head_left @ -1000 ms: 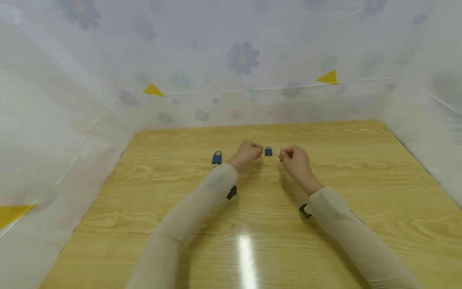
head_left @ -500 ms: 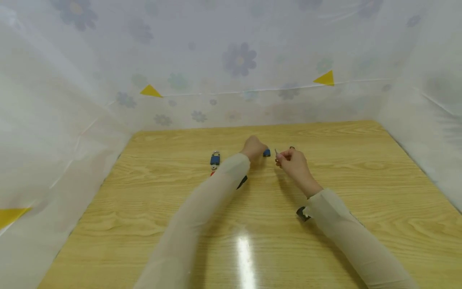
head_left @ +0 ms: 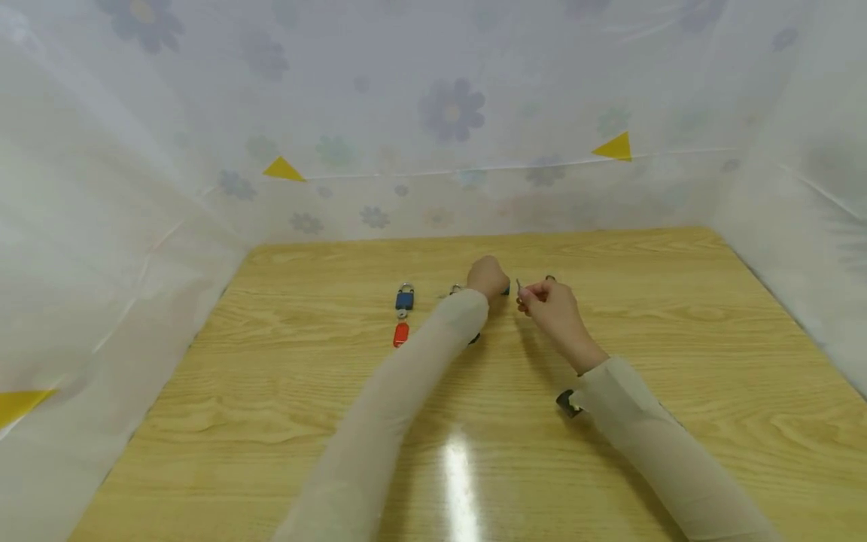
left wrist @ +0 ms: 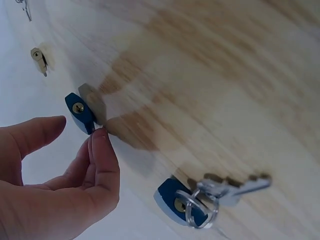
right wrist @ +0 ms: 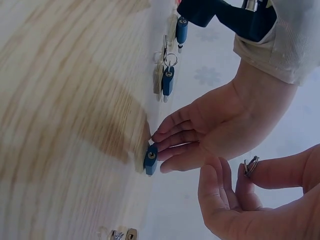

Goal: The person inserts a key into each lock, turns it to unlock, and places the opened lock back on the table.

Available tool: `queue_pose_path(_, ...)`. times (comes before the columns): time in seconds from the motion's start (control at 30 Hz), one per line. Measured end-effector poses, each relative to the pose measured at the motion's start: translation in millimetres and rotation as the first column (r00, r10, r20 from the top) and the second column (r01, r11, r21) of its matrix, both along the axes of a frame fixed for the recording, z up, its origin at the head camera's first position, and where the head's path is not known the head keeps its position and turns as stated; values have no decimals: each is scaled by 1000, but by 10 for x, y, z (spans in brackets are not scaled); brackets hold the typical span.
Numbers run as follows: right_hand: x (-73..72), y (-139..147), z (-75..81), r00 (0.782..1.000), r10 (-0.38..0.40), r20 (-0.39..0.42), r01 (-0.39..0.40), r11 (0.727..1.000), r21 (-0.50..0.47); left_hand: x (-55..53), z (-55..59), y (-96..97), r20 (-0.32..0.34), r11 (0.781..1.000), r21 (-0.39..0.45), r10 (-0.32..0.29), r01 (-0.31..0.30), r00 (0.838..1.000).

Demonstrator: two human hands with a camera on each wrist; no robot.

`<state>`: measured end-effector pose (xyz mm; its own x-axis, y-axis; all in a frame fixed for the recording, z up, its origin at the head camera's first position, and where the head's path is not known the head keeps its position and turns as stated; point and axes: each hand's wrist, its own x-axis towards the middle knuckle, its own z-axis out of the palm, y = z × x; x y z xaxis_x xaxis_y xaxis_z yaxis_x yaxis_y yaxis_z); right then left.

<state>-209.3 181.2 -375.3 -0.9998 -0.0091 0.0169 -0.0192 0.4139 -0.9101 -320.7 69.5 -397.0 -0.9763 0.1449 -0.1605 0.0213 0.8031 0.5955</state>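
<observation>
My left hand point(head_left: 486, 277) reaches to a small blue padlock point(left wrist: 80, 110) standing on the table. In the left wrist view its fingertips are right at the padlock's edge, while the thumb stays apart. The head view shows only a sliver of this padlock past the hand. Just to the right, my right hand point(head_left: 552, 307) pinches a small key point(head_left: 518, 285) between thumb and finger, raised over the table. Its metal ring point(right wrist: 251, 165) shows at the fingertips in the right wrist view. A second blue padlock point(left wrist: 172, 197), with a ringed key at its keyhole, stands beside the left hand.
At the left a blue padlock point(head_left: 404, 301) has a key and red tag point(head_left: 401, 333). A brass-coloured padlock point(left wrist: 38, 56) stands farther along the row. The wooden table point(head_left: 271, 421) is enclosed by pale flowered sheeting point(head_left: 379, 113) marked with yellow triangles.
My left hand has moved right to the small blue padlock, uncovering the red tag and another padlock's shackle. My right hand keeps the key, only slightly turned.
</observation>
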Motion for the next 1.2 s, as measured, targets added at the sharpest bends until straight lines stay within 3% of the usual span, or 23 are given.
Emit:
queue_pose_path(0.33, 0, 6, -9, 1000, 1, 6, -1, 1000, -9, 55, -24, 40, -63, 998, -56, 11, -14, 998)
queue_pose_path(0.6, 13, 15, -3, 1000, 4, 1, -4, 1000, -7, 62, -29, 61, -50, 998, -58, 6, -9, 999)
queue_pose_path(0.8, 7, 17, -2, 1000, 4, -3, -4, 1000, -9, 30, -70, 48, -37, 1000, -5, 20, -20, 999)
queue_pose_path(1.07, 3, 15, 14, 1000, 0, 6, 0, 1000, -7, 24, -37, -5, 7, 998, 51, 38, -38, 999)
queue_pose_path(1.2, 4, 17, 28, 1000, 2, 20, -2, 1000, -17, 59, -5, -35, 28, 989, 132, 60, -63, 998)
